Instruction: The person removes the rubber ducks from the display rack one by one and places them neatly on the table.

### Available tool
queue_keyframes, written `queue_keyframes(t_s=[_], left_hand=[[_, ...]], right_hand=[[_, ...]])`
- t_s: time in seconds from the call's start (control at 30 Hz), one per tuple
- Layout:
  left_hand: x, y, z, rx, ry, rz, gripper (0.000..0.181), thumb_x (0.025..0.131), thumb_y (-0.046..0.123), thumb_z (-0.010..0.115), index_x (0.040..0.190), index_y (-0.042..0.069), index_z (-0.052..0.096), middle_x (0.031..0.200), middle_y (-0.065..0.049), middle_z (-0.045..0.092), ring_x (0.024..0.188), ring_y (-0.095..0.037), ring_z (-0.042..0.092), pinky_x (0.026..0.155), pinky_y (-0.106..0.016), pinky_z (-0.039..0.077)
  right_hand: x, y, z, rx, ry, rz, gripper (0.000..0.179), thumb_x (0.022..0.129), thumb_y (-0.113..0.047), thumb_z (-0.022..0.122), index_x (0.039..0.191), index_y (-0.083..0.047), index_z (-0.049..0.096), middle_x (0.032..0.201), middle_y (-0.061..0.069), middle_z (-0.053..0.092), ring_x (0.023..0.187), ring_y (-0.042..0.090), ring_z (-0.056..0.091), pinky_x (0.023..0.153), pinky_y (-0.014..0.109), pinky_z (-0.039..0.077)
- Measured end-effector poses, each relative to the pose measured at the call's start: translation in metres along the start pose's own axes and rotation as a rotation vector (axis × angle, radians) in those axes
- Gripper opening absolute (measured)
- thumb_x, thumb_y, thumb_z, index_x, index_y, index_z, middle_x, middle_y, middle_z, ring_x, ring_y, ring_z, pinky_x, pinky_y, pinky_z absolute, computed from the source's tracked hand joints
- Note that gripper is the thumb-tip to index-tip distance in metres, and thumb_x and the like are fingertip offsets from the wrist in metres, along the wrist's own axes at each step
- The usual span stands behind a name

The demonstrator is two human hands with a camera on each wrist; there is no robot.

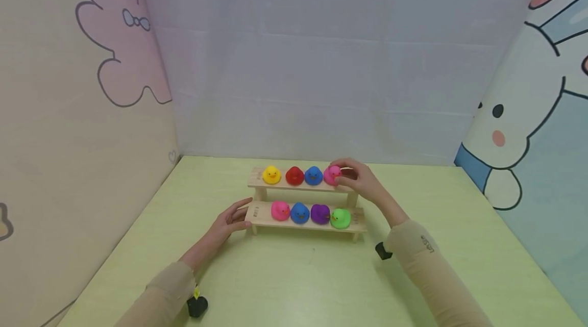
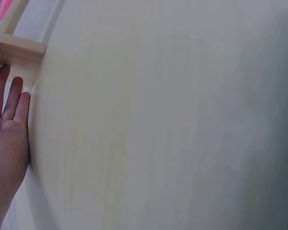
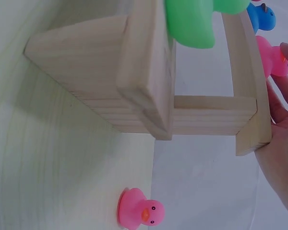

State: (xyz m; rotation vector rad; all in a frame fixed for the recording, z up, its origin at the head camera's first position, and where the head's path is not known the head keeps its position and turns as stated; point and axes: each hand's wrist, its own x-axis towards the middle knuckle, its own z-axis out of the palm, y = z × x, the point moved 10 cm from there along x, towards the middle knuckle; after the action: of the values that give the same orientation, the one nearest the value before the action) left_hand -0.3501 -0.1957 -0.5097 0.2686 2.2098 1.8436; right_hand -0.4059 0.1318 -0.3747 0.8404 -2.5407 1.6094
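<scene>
A two-tier wooden stand (image 1: 257,213) stands on the table with rubber ducks on both steps. On the upper step sit a yellow duck (image 1: 271,175), a red duck (image 1: 294,176), a blue duck (image 1: 314,176) and, at the right end, a pink duck (image 1: 332,175). My right hand (image 1: 363,180) holds this pink duck between thumb and fingers. The lower step carries another pink duck (image 1: 280,210), a blue duck (image 1: 300,213), a purple duck (image 1: 320,214) and a green duck (image 1: 341,218). My left hand (image 1: 228,221) grips the lower step's left end, thumb in front and fingers behind.
One more pink duck (image 3: 139,209) is on the table beyond the stand's right end in the right wrist view. Fabric walls with cartoon animals border the table (image 1: 294,276). Small black objects (image 1: 197,306) hang at both sleeve cuffs.
</scene>
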Motion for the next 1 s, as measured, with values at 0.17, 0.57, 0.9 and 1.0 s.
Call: queue_keyframes(t_s=[0.17,0.57,0.9,1.0], left_hand=[[0.001,-0.001,0.000,0.004,0.006,-0.006,0.068,0.093,0.020,0.067,0.153,0.023,0.035,0.154,-0.013,0.045,0.141,-0.031,0.045,0.114,-0.043,0.036],[0.001,0.003,0.001,0.013,-0.017,0.031,0.067,0.094,0.018,0.065,0.154,0.019,0.034,0.154,-0.017,0.043,0.139,-0.033,0.046,0.101,-0.024,0.043],[-0.001,0.003,0.001,0.025,-0.008,0.027,0.065,0.095,0.018,0.065,0.153,0.021,0.035,0.153,-0.014,0.046,0.135,-0.023,0.051,0.106,-0.031,0.040],[0.000,0.003,0.000,0.035,-0.002,0.026,0.067,0.094,0.019,0.065,0.153,0.020,0.034,0.153,-0.015,0.046,0.134,-0.019,0.053,0.104,-0.028,0.041]], right_hand=[[0.001,0.000,-0.002,0.021,-0.028,-0.011,0.036,0.092,-0.009,0.068,0.126,-0.002,0.061,0.132,0.020,0.059,0.122,0.043,0.057,0.101,0.025,0.049],[0.000,-0.009,-0.035,-0.124,0.020,-0.034,0.033,0.095,-0.011,0.065,0.127,-0.006,0.062,0.135,0.015,0.060,0.126,0.031,0.053,0.102,0.041,0.049],[-0.008,-0.009,-0.074,-0.182,0.156,-0.085,0.039,0.093,-0.006,0.066,0.132,-0.002,0.059,0.132,0.017,0.059,0.115,0.001,0.052,0.090,0.010,0.046],[-0.016,-0.015,-0.082,-0.190,0.220,-0.113,0.039,0.091,-0.001,0.067,0.129,0.004,0.059,0.129,0.023,0.058,0.107,-0.006,0.051,0.085,0.006,0.046]])
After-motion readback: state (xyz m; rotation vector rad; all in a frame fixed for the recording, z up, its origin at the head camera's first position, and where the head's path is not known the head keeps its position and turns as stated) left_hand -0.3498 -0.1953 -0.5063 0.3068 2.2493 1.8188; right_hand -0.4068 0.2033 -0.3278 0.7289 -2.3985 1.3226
